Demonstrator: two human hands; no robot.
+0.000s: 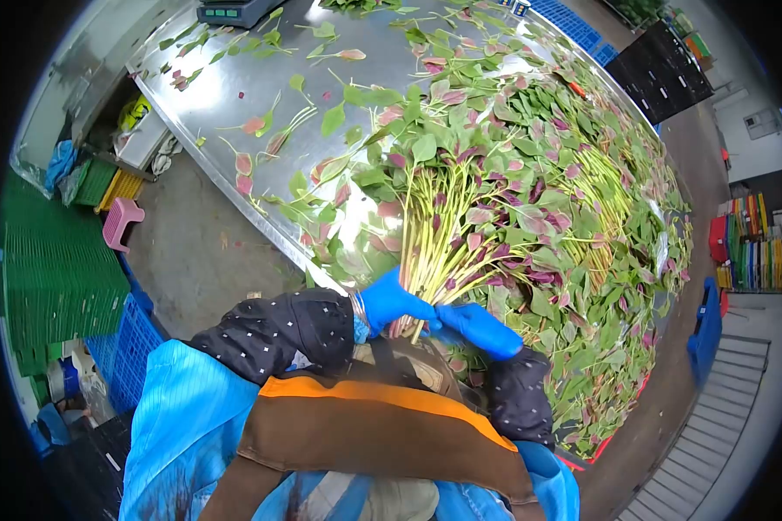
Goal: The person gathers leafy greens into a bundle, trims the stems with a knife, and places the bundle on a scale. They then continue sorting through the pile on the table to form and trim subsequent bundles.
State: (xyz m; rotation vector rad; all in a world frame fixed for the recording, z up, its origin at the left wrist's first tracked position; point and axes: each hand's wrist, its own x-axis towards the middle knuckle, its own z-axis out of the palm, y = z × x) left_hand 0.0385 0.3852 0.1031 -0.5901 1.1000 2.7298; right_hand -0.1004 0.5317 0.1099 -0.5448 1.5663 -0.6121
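Observation:
A bunch of amaranth greens [433, 234], with long pale stems and green and purple leaves, lies at the table's near edge with its stem ends toward me. My left hand [389, 302], in a blue glove, is closed around the lower stems. From the other side my right hand [485, 330], gloved too, has its fingers pressed together at the same stem ends, touching the left fingertips. Its fingertips are partly hidden. To the right of both hands spreads a thick heap of loose amaranth [582, 286], with more stems lying in it.
Loose leaves are scattered over the metal table [226, 113]. A scale [237, 12] stands at its far left. Green crates [61, 269], a pink stool [122, 224] and a blue pallet [126, 347] are on the left. Black crates [660, 71] stand at the far right.

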